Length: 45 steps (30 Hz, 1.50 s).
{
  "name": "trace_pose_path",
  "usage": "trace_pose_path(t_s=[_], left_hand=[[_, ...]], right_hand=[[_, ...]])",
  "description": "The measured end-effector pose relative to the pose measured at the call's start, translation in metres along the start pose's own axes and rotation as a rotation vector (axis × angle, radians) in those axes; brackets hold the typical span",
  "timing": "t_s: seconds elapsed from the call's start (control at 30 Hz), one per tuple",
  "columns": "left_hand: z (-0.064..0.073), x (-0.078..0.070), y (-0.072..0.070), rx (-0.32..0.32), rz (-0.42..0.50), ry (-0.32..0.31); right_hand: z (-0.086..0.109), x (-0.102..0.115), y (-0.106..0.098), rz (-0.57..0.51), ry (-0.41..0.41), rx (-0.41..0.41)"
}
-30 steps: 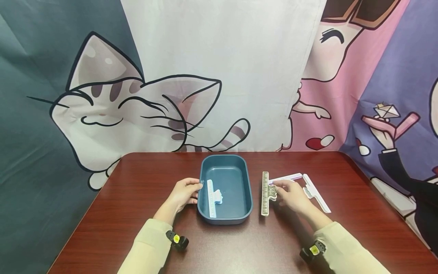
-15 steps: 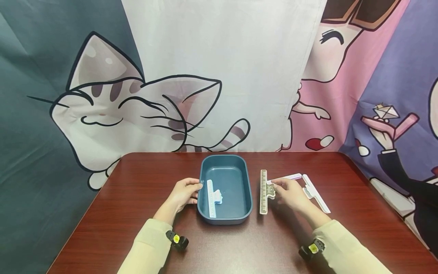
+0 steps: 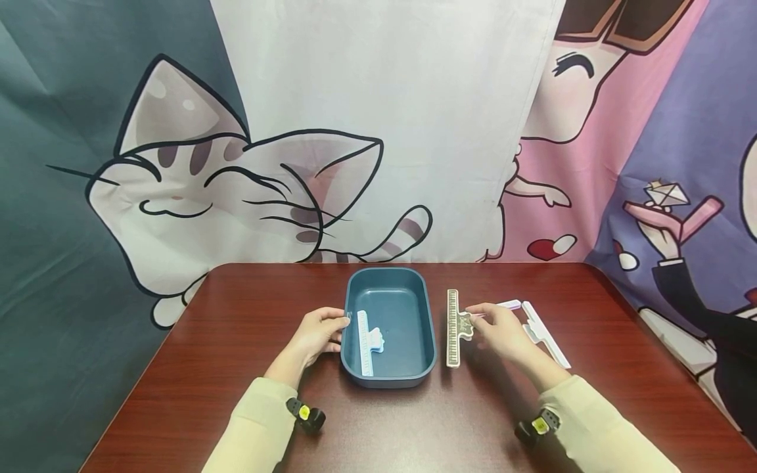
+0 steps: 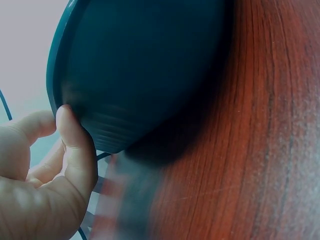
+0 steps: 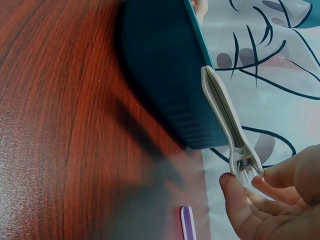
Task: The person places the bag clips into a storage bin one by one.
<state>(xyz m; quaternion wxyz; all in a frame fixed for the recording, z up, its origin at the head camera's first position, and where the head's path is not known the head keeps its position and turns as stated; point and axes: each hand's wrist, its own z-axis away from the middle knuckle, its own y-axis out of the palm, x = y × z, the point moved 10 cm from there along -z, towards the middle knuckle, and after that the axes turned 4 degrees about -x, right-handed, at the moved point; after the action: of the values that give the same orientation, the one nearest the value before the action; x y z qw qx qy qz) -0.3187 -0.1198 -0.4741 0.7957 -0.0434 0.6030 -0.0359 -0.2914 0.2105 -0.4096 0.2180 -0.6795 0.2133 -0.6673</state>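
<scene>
My left hand [image 3: 316, 335] pinches the left rim of a deep blue tray [image 3: 431, 328]. In the left wrist view its thumb presses the tray's outer wall [image 4: 135, 65] and the fingers lie at the inner side. A light-blue long-edged clip [image 3: 365, 348] lies inside the tray. Right of the tray, my right hand [image 3: 503, 332] pinches the handle tabs of a gold-and-white long-edged clip [image 3: 453, 328]. From the right wrist view this clip [image 5: 220, 102] shows edge-on above the table, its long bar close together.
A purple-and-white clip [image 3: 510, 305] lies on the table behind my right hand, partly covered by it. Beside it, further right, rests a white clip [image 3: 552, 345]. The brown table [image 3: 266, 289] ends at a printed cloth backdrop [image 3: 384, 79].
My right hand has moved slightly left and away from me with the gold-and-white clip, bringing it nearer the tray. The left hand and tray stay in place.
</scene>
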Motion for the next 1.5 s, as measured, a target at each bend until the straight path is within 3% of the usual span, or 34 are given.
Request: trace_pose_path(t_s=[0.47,1.23,1.5], left_hand=[[-0.002,0.004,-0.003,-0.015,-0.023,-0.021],[0.000,0.002,-0.003,-0.027,-0.025,-0.024],[-0.001,0.004,-0.002,-0.028,-0.033,-0.022]], right_hand=[[-0.006,0.013,0.000,0.028,-0.037,0.008],[-0.011,0.034,0.008,-0.043,-0.070,0.054],[-0.011,0.042,0.009,0.008,-0.075,0.049]])
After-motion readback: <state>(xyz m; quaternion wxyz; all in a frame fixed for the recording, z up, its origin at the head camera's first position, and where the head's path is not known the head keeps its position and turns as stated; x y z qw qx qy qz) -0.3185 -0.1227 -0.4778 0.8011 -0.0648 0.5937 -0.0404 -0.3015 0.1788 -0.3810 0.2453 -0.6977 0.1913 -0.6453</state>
